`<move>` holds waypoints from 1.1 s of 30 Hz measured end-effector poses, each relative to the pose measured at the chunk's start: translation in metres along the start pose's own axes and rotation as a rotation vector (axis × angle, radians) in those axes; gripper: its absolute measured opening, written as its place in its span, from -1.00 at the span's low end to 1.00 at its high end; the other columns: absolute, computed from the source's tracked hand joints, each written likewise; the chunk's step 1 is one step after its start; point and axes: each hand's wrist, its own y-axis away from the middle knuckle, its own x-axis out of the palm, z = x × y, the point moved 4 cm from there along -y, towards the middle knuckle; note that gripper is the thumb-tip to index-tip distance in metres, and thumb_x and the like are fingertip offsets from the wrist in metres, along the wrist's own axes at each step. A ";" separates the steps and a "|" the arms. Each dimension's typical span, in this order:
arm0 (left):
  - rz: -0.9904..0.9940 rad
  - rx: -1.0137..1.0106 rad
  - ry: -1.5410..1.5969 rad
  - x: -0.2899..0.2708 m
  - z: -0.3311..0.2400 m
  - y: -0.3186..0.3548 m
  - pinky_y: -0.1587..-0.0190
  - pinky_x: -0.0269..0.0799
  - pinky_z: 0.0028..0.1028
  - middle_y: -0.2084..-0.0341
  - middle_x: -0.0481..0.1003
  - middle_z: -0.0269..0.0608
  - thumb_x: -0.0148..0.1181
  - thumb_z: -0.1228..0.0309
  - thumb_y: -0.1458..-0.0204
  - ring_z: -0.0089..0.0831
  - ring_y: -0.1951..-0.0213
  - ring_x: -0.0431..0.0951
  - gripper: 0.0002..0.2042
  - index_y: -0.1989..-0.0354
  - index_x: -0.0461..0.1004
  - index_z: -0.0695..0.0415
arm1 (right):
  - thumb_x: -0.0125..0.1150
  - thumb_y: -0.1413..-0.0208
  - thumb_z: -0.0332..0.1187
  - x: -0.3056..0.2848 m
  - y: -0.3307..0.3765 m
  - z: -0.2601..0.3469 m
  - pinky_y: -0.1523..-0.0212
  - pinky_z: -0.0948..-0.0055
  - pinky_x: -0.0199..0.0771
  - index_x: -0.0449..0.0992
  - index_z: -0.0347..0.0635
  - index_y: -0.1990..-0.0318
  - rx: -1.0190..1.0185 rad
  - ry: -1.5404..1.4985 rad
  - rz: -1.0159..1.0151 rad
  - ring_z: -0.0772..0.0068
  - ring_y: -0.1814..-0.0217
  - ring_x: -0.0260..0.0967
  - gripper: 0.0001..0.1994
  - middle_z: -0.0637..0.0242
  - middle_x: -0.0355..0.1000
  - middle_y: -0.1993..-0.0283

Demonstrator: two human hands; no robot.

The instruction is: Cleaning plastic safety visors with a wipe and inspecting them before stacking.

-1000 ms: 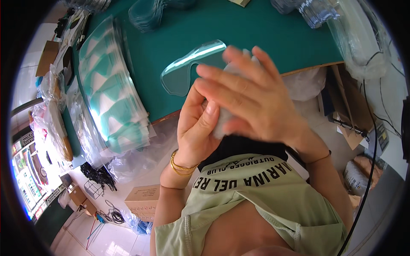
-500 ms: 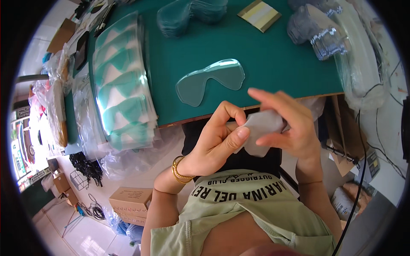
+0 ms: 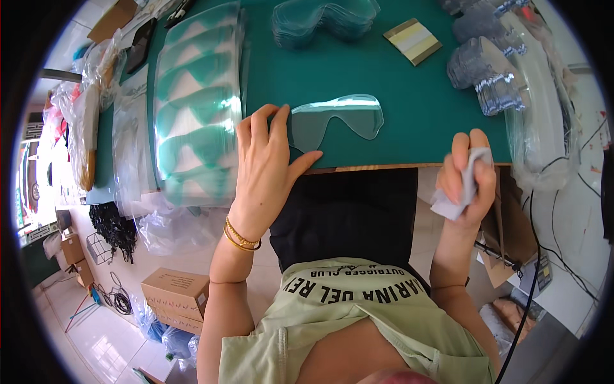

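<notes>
A clear goggle-shaped lens [image 3: 348, 115] lies on the green tabletop [image 3: 409, 144] near its front edge. My left hand [image 3: 265, 147] is at the lens's left end, fingers apart, with the thumb by the lower rim. Whether the fingertips press on the lens or only rest beside it I cannot tell. Off to the right, my right hand [image 3: 465, 179] is closed around a crumpled pale grey cloth [image 3: 457, 203], held up in front of the table edge.
Stacks of similar lenses in film sheets [image 3: 198, 89] stand at the left. Another lens stack [image 3: 320, 25] sits at the back, beside a striped yellowish pad [image 3: 412, 41]. Bagged clear parts [image 3: 483, 64] fill the right side. Below left is a cardboard box [image 3: 176, 291].
My hands have parted from around the cloth. The left moved up and left to the lens; the right drew away to the right with the cloth. The view shifted slightly.
</notes>
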 end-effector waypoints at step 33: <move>-0.047 -0.055 0.277 0.007 0.021 0.007 -0.13 0.34 -0.29 -0.04 0.39 -0.17 0.50 0.43 0.25 -0.14 -0.06 0.36 -0.40 -0.08 0.48 0.24 | 0.41 0.09 -0.55 0.099 -0.064 -0.087 0.31 0.33 0.44 0.50 -0.27 0.36 -0.575 1.195 0.720 0.20 0.27 0.42 -0.82 0.26 0.44 0.30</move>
